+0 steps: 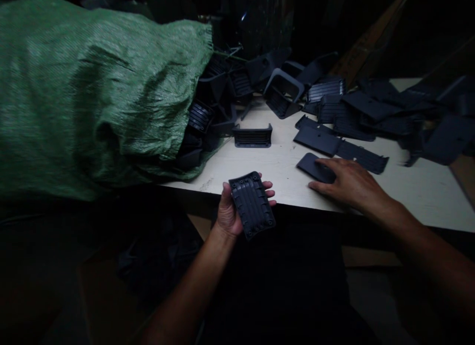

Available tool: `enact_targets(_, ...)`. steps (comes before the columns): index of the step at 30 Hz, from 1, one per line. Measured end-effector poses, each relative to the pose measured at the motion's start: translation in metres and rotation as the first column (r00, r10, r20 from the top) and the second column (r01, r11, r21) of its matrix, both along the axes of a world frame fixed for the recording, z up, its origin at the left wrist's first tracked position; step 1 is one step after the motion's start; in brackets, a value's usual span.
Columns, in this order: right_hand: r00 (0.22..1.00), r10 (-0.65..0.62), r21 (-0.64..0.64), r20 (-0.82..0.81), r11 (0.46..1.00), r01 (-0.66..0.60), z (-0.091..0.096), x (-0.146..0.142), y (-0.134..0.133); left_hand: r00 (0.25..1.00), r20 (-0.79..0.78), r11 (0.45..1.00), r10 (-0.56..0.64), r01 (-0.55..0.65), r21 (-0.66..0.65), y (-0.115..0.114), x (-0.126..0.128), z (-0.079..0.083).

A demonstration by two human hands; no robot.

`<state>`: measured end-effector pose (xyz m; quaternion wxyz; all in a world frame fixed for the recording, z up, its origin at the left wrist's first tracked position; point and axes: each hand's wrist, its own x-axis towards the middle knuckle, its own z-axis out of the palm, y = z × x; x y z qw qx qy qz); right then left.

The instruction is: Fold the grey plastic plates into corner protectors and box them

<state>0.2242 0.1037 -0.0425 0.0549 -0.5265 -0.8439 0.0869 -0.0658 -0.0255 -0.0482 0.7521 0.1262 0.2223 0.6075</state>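
Spilling black parts (202, 118) from a green sack (92, 97) at the desk's (274, 162) left end. Gripping a ribbed plate (252, 205) in the curled left hand (227, 214), off the near edge. Resting the flat, open right hand (349, 184) on a cover (315, 168) near that edge.

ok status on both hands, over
Left hand gripping ribbed panel off table edge. Right hand flat on dark piece on table. Green sack and loose parts behind.
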Motion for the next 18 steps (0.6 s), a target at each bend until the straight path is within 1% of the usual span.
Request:
enact_targets(4, 0.998, -0.002, -0.036, -0.067, 0.999, -0.001, 0.000, 0.005, 0.002, 0.999, -0.033, 1.000, 0.025, -0.025, -0.010, 0.000, 0.003, 0.000)
enact_targets(6, 0.980, -0.045, -0.110, -0.191, 0.994, 0.025, 0.006, 0.003, -0.004, 0.998, -0.053, 0.999, 0.043, -0.044, -0.009, -0.001, 0.004, 0.001)
enact_targets(7, 0.954, -0.078, -0.173, -0.290, 0.984, 0.028, 0.011, -0.001, -0.010, 0.997, -0.061, 0.998, 0.057, -0.057, -0.005, -0.001, 0.005, 0.002)
enact_targets(8, 0.908, -0.113, -0.243, -0.403, 0.970, 0.014, 0.018, -0.007, -0.018, 0.995, -0.068, 0.997, 0.072, -0.072, 0.003, -0.001, 0.007, 0.002)
enact_targets(9, 0.846, -0.144, -0.300, -0.514, 0.954, -0.020, 0.026, -0.015, -0.028, 0.994, -0.074, 0.996, 0.086, -0.085, 0.013, 0.000, 0.008, 0.003)
enact_targets(10, 0.778, -0.157, -0.331, -0.609, 0.941, -0.069, 0.034, -0.024, -0.040, 0.992, -0.080, 0.995, 0.097, -0.095, 0.022, 0.000, 0.010, 0.003)
enact_targets(11, 0.724, -0.142, -0.321, -0.675, 0.940, -0.116, 0.041, -0.033, -0.053, 0.991, -0.084, 0.994, 0.105, -0.103, 0.023, 0.001, 0.012, 0.003)
enact_targets(12, 0.689, -0.102, -0.283, -0.718, 0.946, -0.155, 0.047, -0.044, -0.066, 0.989, -0.090, 0.993, 0.115, -0.114, 0.013, 0.002, 0.014, 0.003)
enact_targets(13, 0.675, -0.057, -0.236, -0.736, 0.956, -0.177, 0.051, -0.054, -0.078, 0.987, -0.096, 0.992, 0.128, -0.129, -0.004, 0.003, 0.016, 0.003)
enact_targets(14, 0.676, -0.019, -0.191, -0.737, 0.965, -0.181, 0.053, -0.064, -0.089, 0.985, -0.104, 0.989, 0.139, -0.143, -0.027, 0.004, 0.018, 0.003)
enact_targets(16, 0.690, 0.037, -0.110, -0.723, 0.980, -0.168, 0.051, -0.080, -0.105, 0.981, -0.124, 0.986, 0.152, -0.159, -0.053, 0.006, 0.022, 0.004)
enact_targets(18, 0.694, 0.067, -0.057, -0.716, 0.986, -0.154, 0.044, -0.092, -0.114, 0.978, -0.150, 0.988, 0.147, -0.153, -0.033, 0.008, 0.025, 0.006)
